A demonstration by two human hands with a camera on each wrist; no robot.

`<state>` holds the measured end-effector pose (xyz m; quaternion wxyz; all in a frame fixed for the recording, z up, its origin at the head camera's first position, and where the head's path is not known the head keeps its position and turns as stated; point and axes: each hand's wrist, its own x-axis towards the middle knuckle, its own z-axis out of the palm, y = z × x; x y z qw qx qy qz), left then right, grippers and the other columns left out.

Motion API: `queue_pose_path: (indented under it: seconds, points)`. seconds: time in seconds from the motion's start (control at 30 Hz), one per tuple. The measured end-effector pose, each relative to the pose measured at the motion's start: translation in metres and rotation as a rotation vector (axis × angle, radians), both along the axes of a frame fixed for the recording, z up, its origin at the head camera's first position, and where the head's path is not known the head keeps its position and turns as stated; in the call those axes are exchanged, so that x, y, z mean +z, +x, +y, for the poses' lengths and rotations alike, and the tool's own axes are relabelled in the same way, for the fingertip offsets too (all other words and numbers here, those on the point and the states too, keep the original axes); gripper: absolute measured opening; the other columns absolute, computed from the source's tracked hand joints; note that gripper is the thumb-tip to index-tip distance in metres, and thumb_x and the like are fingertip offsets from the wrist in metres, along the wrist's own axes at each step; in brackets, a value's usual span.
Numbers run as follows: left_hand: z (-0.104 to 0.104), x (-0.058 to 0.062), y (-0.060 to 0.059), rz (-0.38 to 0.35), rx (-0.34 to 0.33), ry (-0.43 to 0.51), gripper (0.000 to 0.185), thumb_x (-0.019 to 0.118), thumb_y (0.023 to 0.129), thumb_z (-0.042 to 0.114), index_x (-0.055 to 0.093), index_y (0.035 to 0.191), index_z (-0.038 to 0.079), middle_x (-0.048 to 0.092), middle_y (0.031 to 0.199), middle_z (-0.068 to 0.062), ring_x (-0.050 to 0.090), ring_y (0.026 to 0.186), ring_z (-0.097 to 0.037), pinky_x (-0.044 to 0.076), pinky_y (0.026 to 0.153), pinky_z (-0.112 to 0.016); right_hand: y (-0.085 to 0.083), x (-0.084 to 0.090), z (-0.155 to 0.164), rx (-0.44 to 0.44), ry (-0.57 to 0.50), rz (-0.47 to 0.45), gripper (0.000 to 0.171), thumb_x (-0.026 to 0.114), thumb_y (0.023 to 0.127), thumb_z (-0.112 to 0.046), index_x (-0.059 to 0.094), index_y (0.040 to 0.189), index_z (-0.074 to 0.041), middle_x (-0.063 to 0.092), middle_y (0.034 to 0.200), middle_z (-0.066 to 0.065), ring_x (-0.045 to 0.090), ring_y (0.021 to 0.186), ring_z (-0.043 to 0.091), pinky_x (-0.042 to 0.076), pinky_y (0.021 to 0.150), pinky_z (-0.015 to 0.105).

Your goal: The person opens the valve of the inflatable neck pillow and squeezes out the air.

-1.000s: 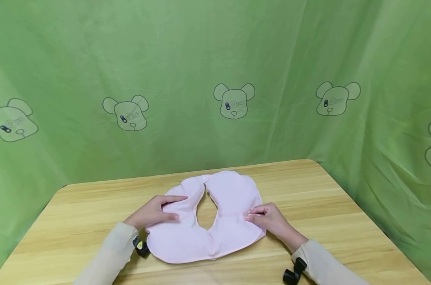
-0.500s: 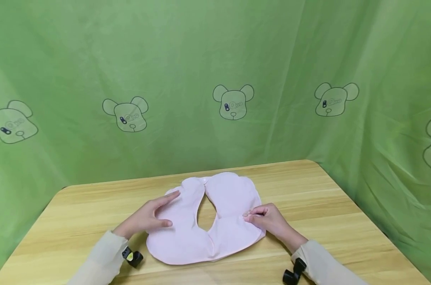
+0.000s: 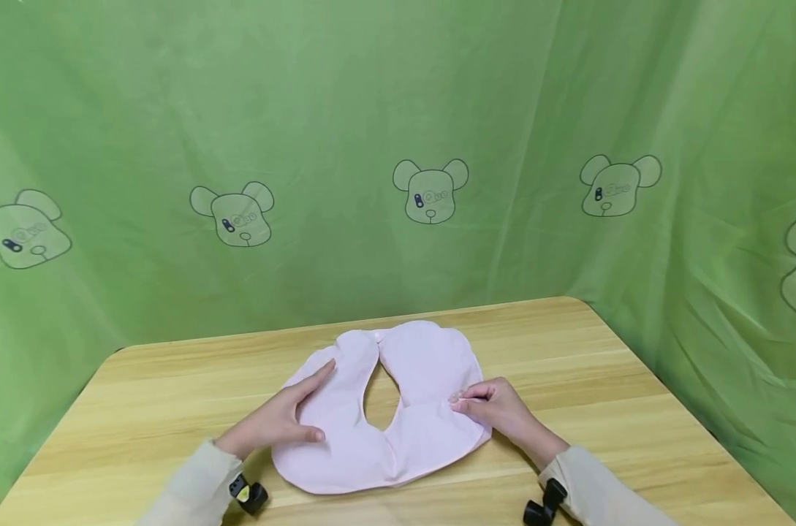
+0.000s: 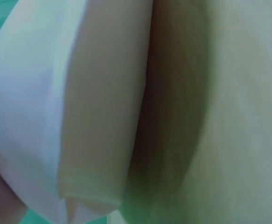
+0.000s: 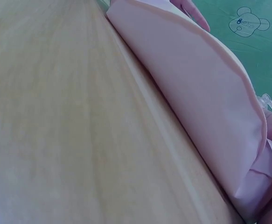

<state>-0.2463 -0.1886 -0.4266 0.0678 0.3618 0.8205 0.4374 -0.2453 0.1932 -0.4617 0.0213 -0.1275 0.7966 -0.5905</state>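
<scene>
A pale pink bib (image 3: 424, 365) with a hole in its middle lies flat on the wooden table (image 3: 141, 394). My left hand (image 3: 286, 420) rests on the bib's left lobe, fingers straight and pointing away from me. My right hand (image 3: 486, 405) has its fingers curled and pinches a small fold at the bib's right edge. In the right wrist view the bib (image 5: 196, 93) rises from the table (image 5: 56, 116), with the pinched fold at the lower right. The left wrist view is blurred: pale cloth (image 4: 28, 107) beside the table (image 4: 229, 116).
A green curtain (image 3: 398, 109) printed with bear heads hangs close behind and to the right of the table. Black camera mounts sit on my left wrist (image 3: 248, 494) and right wrist (image 3: 544, 504). The table's far edge runs just behind the bib.
My left hand has let the left lobe spread out and slid back toward me, fingers now straight along it. The right hand has stayed pinched on the right edge.
</scene>
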Motion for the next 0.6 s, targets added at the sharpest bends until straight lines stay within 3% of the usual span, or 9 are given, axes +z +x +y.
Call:
queue_pose_path:
  seconds: [0.1,0.13,0.23,0.4,0.6]
  points:
    - [0.003,-0.003,0.002,-0.016,-0.032,0.013,0.107,0.082,0.069,0.035,0.018,0.15,0.005,0.017,0.154,-0.017,0.015,0.139,-0.042,0.007,0.108,-0.013,0.0,0.0,0.0,-0.006,-0.001,-0.003,0.02,0.075,0.077,-0.005,0.069,0.085,0.012,0.07,0.087,0.021,0.06,0.074,0.003,0.05,0.064,0.017]
    - [0.004,-0.004,0.003,-0.032,-0.04,0.016,0.109,0.082,0.068,0.036,0.018,0.15,0.005,0.017,0.155,-0.017,0.015,0.139,-0.042,0.007,0.108,-0.013,0.001,0.0,0.0,-0.01,0.001,-0.004,0.02,0.075,0.077,-0.005,0.069,0.085,0.012,0.07,0.087,0.02,0.06,0.074,0.003,0.05,0.064,0.017]
    - [0.008,-0.007,0.006,-0.064,-0.054,0.01,0.111,0.082,0.066,0.041,0.017,0.15,0.008,0.016,0.155,-0.018,0.015,0.14,-0.041,0.009,0.11,-0.016,0.001,0.0,0.0,-0.019,0.004,-0.008,0.019,0.076,0.077,-0.005,0.07,0.085,0.011,0.07,0.087,0.02,0.06,0.073,0.003,0.049,0.063,0.017]
    - [0.012,-0.011,0.008,-0.055,-0.079,-0.016,0.113,0.078,0.066,0.052,0.018,0.15,0.007,0.018,0.155,-0.017,0.017,0.139,-0.04,0.011,0.113,-0.028,0.001,0.0,-0.001,-0.021,0.013,-0.01,0.019,0.076,0.077,-0.005,0.07,0.085,0.011,0.07,0.087,0.018,0.059,0.073,0.003,0.049,0.062,0.017]
    - [0.017,-0.014,0.006,-0.049,-0.095,-0.033,0.109,0.079,0.069,0.047,0.019,0.15,0.005,0.022,0.154,-0.018,0.021,0.138,-0.04,0.015,0.114,-0.036,0.0,0.0,-0.001,-0.014,0.017,-0.001,0.021,0.075,0.077,-0.004,0.068,0.085,0.014,0.069,0.081,0.01,0.057,0.07,0.004,0.048,0.06,0.018]
